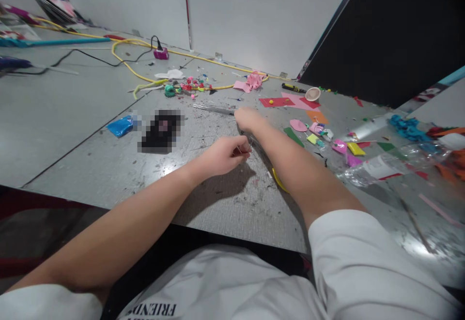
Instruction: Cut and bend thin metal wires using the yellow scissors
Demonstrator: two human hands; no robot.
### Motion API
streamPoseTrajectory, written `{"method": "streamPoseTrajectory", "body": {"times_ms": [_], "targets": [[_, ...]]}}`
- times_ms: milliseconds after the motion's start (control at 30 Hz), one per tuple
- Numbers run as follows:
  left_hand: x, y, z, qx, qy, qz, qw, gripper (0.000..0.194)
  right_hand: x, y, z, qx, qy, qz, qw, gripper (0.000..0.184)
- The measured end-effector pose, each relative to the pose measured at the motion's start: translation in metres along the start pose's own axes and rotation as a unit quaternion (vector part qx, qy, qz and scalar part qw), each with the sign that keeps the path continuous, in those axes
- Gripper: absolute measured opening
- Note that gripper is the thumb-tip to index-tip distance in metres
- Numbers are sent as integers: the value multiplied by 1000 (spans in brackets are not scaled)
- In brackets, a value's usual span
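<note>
My left hand is closed in a pinch low over the grey table. A thin pale wire shows faintly at its fingertips. Just beyond it, my right hand is curled, knuckles up, at the right end of a bundle of thin metal wires. Its fingertips are mostly hidden, so I cannot make out what they grip. Short loose bits of wire lie left of my hands. A curved yellow handle shows partly from under my right forearm.
A blue packet and a blurred-out dark object lie to the left. Coloured paper, clay pieces, a plastic bottle and a cutter lie to the right. A yellow cable runs along the back.
</note>
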State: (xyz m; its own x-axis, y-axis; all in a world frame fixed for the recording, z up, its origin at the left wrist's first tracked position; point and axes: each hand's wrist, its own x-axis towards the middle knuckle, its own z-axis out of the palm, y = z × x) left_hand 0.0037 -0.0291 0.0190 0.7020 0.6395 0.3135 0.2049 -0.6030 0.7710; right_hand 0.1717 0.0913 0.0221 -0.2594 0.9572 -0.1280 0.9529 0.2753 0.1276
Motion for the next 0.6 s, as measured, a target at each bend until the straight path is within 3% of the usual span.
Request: {"method": "streamPoseTrajectory", "body": {"times_ms": [200, 333, 400, 500, 600], "targets": [[0, 0, -1, 2, -2, 0, 1000, 5, -10, 16, 1, 10, 55, -9, 998, 33], [0, -1, -1, 13, -4, -11, 1000, 7, -39, 34, -5, 103, 147, -12, 984, 18], [0, -1, -2, 15, -2, -18, 1000, 8, -64, 36, -4, 202, 199, -25, 958, 9], [0, -2, -2, 23, 6, -26, 999, 6, -111, 24, 2, 387, 211, -35, 897, 3], [0, -3, -2, 23, 9, -33, 999, 7, -152, 4, 9, 467, 211, -28, 858, 7]]}}
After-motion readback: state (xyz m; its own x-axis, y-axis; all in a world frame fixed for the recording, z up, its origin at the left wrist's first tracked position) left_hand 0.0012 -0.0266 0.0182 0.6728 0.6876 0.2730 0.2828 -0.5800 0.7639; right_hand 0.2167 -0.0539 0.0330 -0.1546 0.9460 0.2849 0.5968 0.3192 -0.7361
